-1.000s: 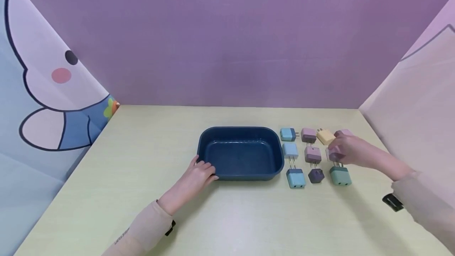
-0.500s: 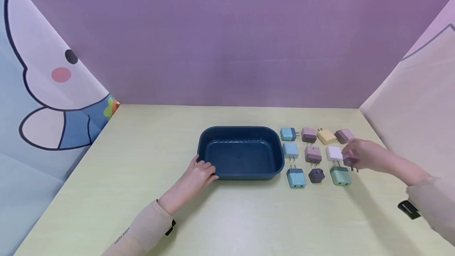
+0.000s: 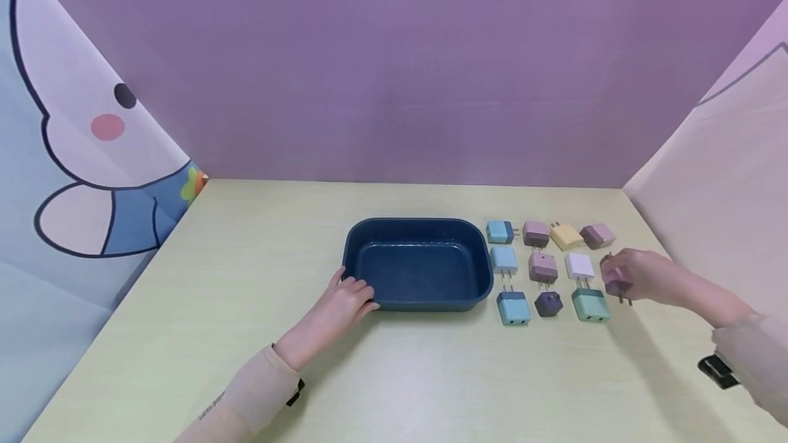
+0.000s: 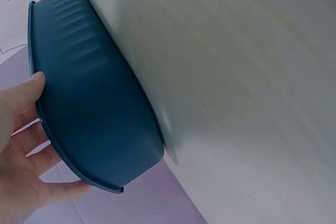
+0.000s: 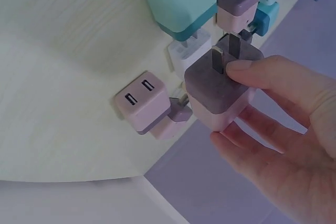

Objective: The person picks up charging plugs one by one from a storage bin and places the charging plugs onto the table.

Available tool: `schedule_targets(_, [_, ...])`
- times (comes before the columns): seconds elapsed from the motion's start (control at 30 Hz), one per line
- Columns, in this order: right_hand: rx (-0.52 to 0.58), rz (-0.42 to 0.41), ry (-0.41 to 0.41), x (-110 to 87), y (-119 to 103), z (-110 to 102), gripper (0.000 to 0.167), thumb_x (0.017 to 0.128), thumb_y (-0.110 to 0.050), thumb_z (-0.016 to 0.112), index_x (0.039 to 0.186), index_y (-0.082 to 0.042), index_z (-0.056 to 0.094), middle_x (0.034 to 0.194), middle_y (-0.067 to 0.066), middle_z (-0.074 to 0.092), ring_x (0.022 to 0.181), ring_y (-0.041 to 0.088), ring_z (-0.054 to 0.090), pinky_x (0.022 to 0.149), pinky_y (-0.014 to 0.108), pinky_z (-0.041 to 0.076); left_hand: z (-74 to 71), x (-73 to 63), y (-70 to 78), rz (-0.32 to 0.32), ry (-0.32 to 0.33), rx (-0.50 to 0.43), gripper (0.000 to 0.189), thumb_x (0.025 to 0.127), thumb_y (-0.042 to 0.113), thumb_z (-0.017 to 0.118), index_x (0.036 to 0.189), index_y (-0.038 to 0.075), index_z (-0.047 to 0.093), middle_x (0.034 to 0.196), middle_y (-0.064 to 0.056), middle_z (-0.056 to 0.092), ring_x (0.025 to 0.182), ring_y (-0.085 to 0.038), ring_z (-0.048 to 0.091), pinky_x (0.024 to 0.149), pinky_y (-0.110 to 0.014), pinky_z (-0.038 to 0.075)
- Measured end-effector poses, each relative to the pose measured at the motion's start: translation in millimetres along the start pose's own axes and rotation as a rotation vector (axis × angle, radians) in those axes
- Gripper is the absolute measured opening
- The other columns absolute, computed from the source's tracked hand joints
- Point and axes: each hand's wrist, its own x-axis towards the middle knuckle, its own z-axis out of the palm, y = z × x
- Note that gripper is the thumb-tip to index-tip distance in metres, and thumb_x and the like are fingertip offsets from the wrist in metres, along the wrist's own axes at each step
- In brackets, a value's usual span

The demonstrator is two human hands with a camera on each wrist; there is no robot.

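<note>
My left hand [image 3: 335,316] grips the near-left corner of a dark blue rectangular tray [image 3: 431,307]. In the left wrist view its thumb overlaps the outside of the rim and the other fingers go behind it. My right hand [image 3: 652,279] holds a pink and mauve plug charger [image 5: 210,85] by its sides, between thumb and fingers. Two metal prongs stick out of the mauve end, beside the thumb. The held charger is just right of a white charger [image 3: 579,266] and a green one [image 3: 590,304].
Right of the tray, several chargers lie in rows: light blue ones [image 3: 514,308], pink ones [image 3: 542,268], a dark purple one [image 3: 548,303] and a yellow one [image 3: 565,236]. A mauve-pink charger [image 3: 597,235] lies at the back right. A purple backdrop [image 3: 406,74] stands behind the table.
My right hand has moved right and slightly nearer with the held charger, away from over the white charger, which is now uncovered. The left hand and tray have stayed put.
</note>
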Motion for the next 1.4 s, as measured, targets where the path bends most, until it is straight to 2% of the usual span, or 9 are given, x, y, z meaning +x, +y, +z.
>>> schedule_targets(0.2, [0.041, -0.034, -0.002, -4.6, 5, 6, 0.026, 0.057, 0.005, 0.073, 0.074, -0.008, 0.059, 0.064, -0.011, 0.051, 0.056, -0.003, 0.039, 0.047, 0.021, 0.038, -1.0, 0.8, -0.2, 0.001, 0.004, -0.003, 0.016, 0.077, 0.019, 0.067, 0.069, 0.011, 0.056, 0.066, 0.001, 0.053, 0.064, -0.017, 0.051, 0.085, -0.055, 0.039])
schedule_targets(0.3, [0.039, 0.024, -0.033, -7.6, 6, 8, 0.024, 0.058, 0.003, 0.073, 0.073, -0.009, 0.06, 0.062, -0.012, 0.049, 0.054, -0.003, 0.037, 0.047, 0.02, 0.037, -1.4, 0.8, -0.2, 0.0, 0.001, -0.004, 0.015, 0.077, 0.019, 0.067, 0.07, 0.011, 0.056, 0.066, 0.002, 0.053, 0.065, -0.016, 0.051, 0.085, -0.055, 0.039])
schedule_targets(0.4, [0.046, 0.069, -0.066, -10.0, 7, 10, 0.023, 0.058, 0.003, 0.073, 0.075, -0.007, 0.062, 0.064, -0.01, 0.053, 0.056, 0.0, 0.041, 0.049, 0.021, 0.039, -1.3, 1.0, -0.1, 0.0, 0.0, -0.004, 0.016, 0.077, 0.019, 0.067, 0.07, 0.011, 0.056, 0.066, 0.001, 0.053, 0.065, -0.017, 0.051, 0.085, -0.055, 0.039])
schedule_targets(0.67, [0.076, 0.103, -0.104, -15.3, 14, 18, 0.021, 0.06, -0.002, 0.075, 0.078, -0.002, 0.064, 0.069, -0.005, 0.061, 0.058, 0.001, 0.046, 0.053, 0.025, 0.043, -0.8, 0.9, -0.6, -0.004, -0.016, 0.008, 0.016, 0.078, 0.02, 0.066, 0.07, 0.011, 0.056, 0.067, 0.001, 0.054, 0.066, -0.017, 0.051, 0.086, -0.055, 0.038])
schedule_targets(0.87, [0.069, 0.148, -0.133, -17.2, 16, 23, 0.027, 0.056, 0.003, 0.074, 0.08, 0.0, 0.063, 0.072, -0.002, 0.061, 0.062, 0.009, 0.052, 0.056, 0.029, 0.046, -1.6, 0.8, 0.2, -0.005, -0.017, 0.011, 0.016, 0.078, 0.02, 0.066, 0.07, 0.011, 0.056, 0.067, 0.001, 0.054, 0.066, -0.016, 0.051, 0.086, -0.055, 0.038])
schedule_targets(1.17, [0.082, 0.148, -0.137, -19.4, 19, 28, 0.031, 0.052, 0.007, 0.073, 0.08, 0.0, 0.061, 0.074, 0.001, 0.061, 0.064, 0.015, 0.056, 0.057, 0.028, 0.047, -2.4, 1.1, 0.8, -0.008, -0.028, 0.007, 0.016, 0.079, 0.021, 0.065, 0.07, 0.011, 0.056, 0.067, 0.002, 0.053, 0.066, -0.016, 0.052, 0.086, -0.054, 0.038])
schedule_targets(1.4, [0.099, 0.127, -0.129, -20.5, 18, 32, 0.029, 0.054, 0.009, 0.072, 0.079, -0.001, 0.062, 0.075, 0.003, 0.06, 0.062, 0.008, 0.05, 0.054, 0.025, 0.044, -1.4, 0.6, 0.6, -0.006, -0.02, 0.006, 0.016, 0.078, 0.02, 0.066, 0.07, 0.011, 0.056, 0.067, 0.002, 0.053, 0.065, -0.016, 0.051, 0.086, -0.054, 0.039])
